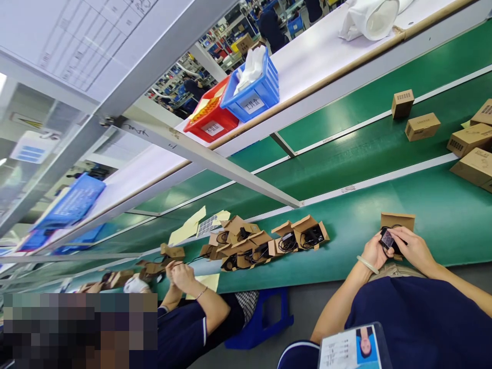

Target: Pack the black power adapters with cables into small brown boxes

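At the green bench's near edge, my left hand, with a pale bangle at the wrist, is closed round a small black power adapter that has a grey printed label. My right hand meets it from the other side, fingers pinched at the adapter's label face. Black cable loops round the adapter. Just behind both hands is an open brown cardboard box, its flap raised; its inside is mostly hidden by my hands.
Open boxes with black adapters and cables stand in a group to the left. Closed cartons lie at right. A co-worker's hands work at left. Blue bin and red bin stand on the shelf, with a slanting metal post.
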The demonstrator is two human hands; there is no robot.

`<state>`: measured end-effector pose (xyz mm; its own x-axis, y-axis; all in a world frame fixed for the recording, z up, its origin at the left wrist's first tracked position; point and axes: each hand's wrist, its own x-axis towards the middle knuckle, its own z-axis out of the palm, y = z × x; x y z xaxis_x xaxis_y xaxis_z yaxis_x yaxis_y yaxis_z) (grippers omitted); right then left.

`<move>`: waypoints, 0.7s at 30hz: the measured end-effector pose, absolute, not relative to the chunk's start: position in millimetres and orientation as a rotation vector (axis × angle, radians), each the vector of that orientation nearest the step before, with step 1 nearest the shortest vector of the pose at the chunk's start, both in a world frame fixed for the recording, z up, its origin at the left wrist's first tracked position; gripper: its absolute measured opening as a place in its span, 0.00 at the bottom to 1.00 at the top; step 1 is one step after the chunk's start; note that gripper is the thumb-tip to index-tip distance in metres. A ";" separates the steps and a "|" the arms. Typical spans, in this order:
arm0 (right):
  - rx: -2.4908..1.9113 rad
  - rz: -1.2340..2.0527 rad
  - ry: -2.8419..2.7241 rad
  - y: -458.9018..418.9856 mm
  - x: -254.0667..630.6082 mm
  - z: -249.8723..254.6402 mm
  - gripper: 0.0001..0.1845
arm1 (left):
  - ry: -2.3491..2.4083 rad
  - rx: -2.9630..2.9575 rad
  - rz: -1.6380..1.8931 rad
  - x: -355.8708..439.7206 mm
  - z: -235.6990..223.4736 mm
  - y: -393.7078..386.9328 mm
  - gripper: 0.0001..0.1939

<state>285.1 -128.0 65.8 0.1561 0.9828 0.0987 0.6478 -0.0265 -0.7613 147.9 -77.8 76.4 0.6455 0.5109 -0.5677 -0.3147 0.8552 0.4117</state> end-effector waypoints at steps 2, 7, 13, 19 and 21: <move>-1.740 0.612 -1.559 -127.8 285.0 66.1 0.18 | 0.735 0.287 0.478 148.5 77.4 -77.9 0.19; -1.736 0.612 -1.575 -127.7 285.0 64.2 0.18 | 0.701 0.260 0.476 147.6 76.0 -78.6 0.19; -1.733 0.621 -1.572 -128.0 285.8 63.0 0.18 | 0.690 0.277 0.463 146.9 74.1 -78.3 0.19; -1.742 0.630 -1.592 -126.6 284.9 61.5 0.17 | 0.717 0.321 0.462 146.9 75.9 -79.5 0.20; -1.750 0.629 -1.597 -125.7 284.4 60.0 0.17 | 0.729 0.328 0.469 146.3 77.0 -81.2 0.20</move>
